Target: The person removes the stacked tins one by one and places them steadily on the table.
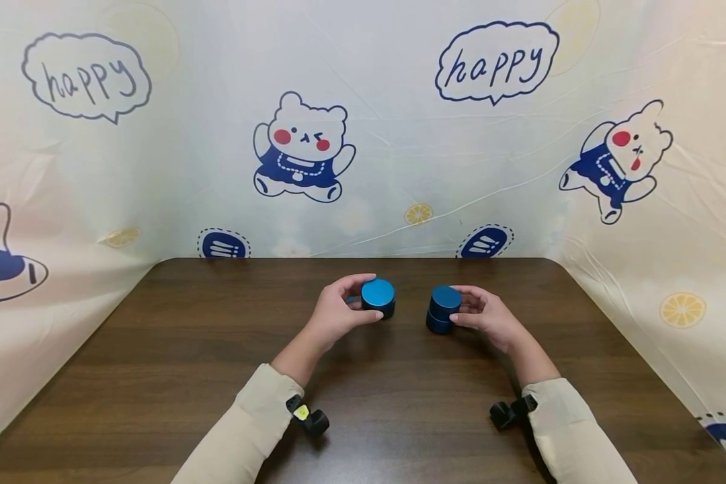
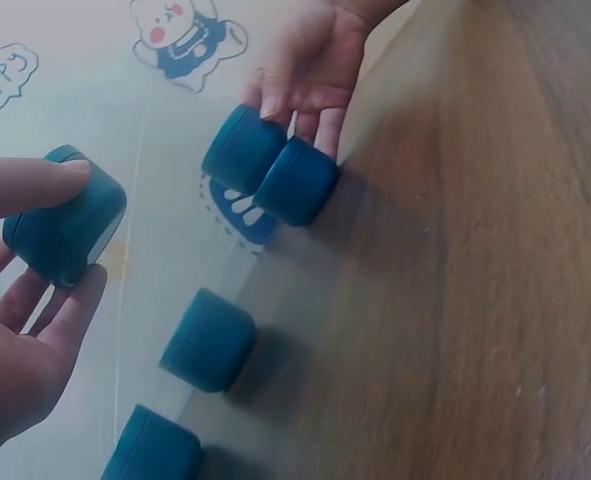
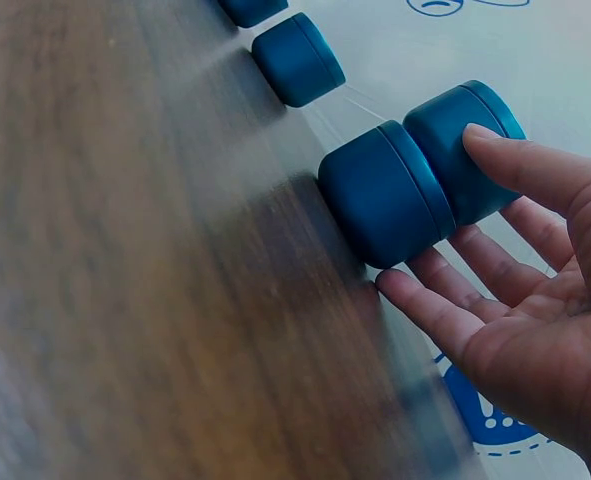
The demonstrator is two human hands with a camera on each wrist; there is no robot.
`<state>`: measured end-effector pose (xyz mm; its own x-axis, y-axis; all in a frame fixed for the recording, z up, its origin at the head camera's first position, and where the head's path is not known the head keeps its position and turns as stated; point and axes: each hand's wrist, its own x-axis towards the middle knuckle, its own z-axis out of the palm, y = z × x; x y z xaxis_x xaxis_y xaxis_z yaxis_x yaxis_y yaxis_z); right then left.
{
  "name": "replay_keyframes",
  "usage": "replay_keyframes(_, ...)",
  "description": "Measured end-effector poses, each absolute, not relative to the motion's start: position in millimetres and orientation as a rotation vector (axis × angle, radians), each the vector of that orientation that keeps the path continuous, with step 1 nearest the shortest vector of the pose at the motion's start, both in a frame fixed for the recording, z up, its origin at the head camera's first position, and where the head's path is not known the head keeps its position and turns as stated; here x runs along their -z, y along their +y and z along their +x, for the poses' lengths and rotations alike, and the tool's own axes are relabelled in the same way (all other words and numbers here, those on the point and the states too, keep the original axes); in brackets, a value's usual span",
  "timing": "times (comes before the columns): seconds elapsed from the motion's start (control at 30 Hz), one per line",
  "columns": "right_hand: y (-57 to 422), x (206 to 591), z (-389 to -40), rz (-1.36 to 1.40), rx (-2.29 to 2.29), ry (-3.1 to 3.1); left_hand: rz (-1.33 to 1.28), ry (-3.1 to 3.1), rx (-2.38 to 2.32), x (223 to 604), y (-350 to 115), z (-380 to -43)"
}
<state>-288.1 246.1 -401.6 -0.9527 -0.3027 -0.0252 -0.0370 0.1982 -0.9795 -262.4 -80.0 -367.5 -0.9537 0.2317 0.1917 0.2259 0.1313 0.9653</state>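
Observation:
My left hand (image 1: pixel 341 309) grips a small round blue lidded canister (image 2: pixel 65 215) between thumb and fingers, holding it raised off the table. Two more such canisters, a nearer one (image 2: pixel 155 445) and a farther one (image 2: pixel 210 340), stand on the table below it; in the head view the held one and the fingers largely hide them. On the right, the thumb and fingers of my right hand (image 1: pixel 484 312) hold an upper blue canister (image 3: pixel 465 150). It sits slightly off-centre on a lower canister (image 3: pixel 385 195), and the little fingertip is right at that lower one's side.
The brown wooden table (image 1: pixel 399 403) has its far edge just beyond the canisters. A pale printed curtain (image 1: pixel 387 168) with bears and lettering hangs behind it and at both sides. Small black cameras are strapped at the left cuff (image 1: pixel 308 417) and right cuff (image 1: pixel 511 411).

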Motion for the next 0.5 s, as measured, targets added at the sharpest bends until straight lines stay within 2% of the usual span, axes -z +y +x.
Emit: replay_keyframes(0.5, 244, 401, -286, -0.332, 1.829, 2.263, 0.549, 2.394, -1.871, 359, -111, -270)
